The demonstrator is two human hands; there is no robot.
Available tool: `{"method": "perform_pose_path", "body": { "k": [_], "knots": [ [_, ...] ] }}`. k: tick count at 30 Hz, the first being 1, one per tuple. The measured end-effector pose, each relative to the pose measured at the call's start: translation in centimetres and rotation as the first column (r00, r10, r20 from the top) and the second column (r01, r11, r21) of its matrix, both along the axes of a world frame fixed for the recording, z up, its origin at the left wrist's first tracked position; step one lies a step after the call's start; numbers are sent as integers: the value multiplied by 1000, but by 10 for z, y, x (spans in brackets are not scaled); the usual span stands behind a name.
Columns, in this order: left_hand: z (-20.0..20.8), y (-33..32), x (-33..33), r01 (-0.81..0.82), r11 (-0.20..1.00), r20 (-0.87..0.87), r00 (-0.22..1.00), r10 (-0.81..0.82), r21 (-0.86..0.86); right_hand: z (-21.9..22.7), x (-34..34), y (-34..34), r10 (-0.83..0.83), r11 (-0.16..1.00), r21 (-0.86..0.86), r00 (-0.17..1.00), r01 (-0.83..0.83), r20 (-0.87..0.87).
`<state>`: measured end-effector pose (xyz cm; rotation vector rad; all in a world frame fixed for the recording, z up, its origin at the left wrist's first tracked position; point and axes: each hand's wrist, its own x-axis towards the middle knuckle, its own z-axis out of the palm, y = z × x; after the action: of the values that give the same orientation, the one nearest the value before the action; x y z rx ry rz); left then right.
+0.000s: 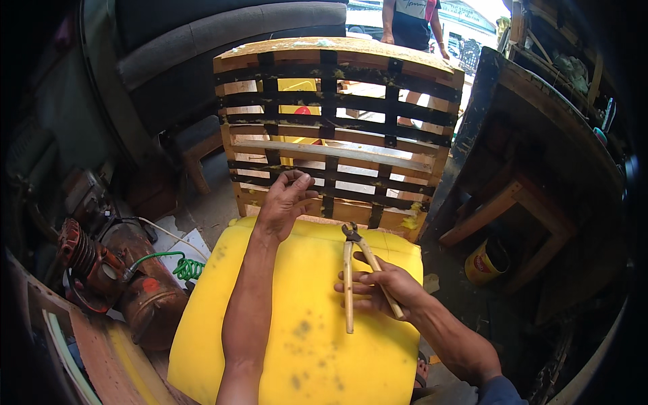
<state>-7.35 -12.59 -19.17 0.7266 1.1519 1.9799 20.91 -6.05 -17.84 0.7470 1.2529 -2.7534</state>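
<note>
My right hand holds a pair of end-cutting pincers with pale yellowish handles. Its dark jaws point away from me, and the handles are spread apart over the yellow foam. My left hand is raised by the lower straps of a wooden seat frame, fingers curled and thumb near the index finger; anything between them is too small to make out. Black webbing straps cross the frame in both directions. In front of me lies a large yellow foam block with dark spots, reaching up to the frame's bottom edge.
At the left stands a rusty air compressor with a green coiled hose. A grey upholstered piece is behind it. To the right are a yellow tin and a wooden-legged furniture frame. Another person stands beyond the frame.
</note>
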Motion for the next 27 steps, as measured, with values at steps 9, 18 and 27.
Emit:
{"method": "perform_pose_path", "body": {
  "k": [9,18,27],
  "knots": [
    [-51,21,19,-57,956,-447,891,-81,-288,-22,-57,-9,-150,985,-97,988,145,-47],
    [-26,6,6,286,943,220,922,-319,168,-26,-73,-11,-222,966,-152,973,210,-66],
    [-20,5,-1,188,982,20,982,-188,30,-29,-115,-36,-321,946,-72,945,317,-66]
  ]
}}
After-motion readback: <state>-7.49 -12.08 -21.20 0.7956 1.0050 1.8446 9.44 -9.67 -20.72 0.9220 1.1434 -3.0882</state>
